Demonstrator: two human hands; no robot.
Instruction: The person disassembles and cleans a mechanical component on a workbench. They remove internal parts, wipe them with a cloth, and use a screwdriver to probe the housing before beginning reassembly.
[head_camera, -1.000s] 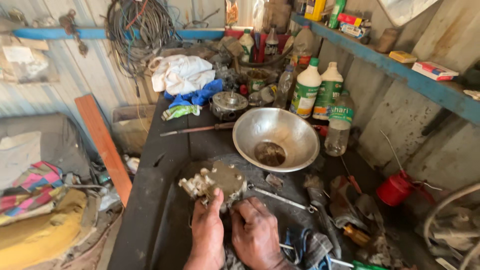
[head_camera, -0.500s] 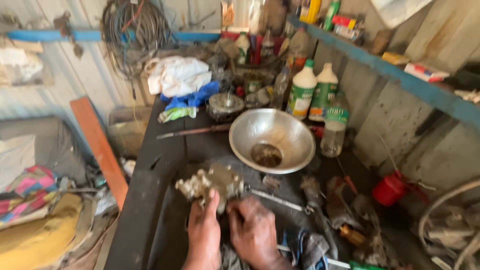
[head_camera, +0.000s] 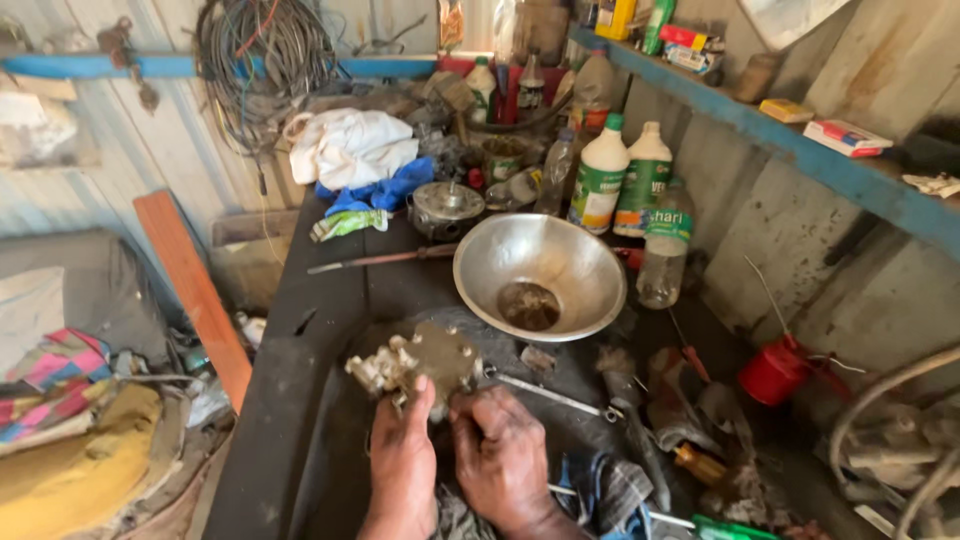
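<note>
A greasy metal engine part with pale lugs on its left side rests on the dark workbench. My left hand grips its near edge, thumb up against the part. My right hand presses on the part's right lower corner, fingers curled. A wrench lies just right of the part. Behind it stands a steel bowl with dark residue at the bottom.
White and green bottles and a clear bottle stand by the bowl. A long rod, round metal cover, rags lie farther back. A red can and tools sit right. An orange plank leans left.
The view has shifted slightly; both hands stay on the metal part, with my right hand's fingers curling more tightly at its corner.
</note>
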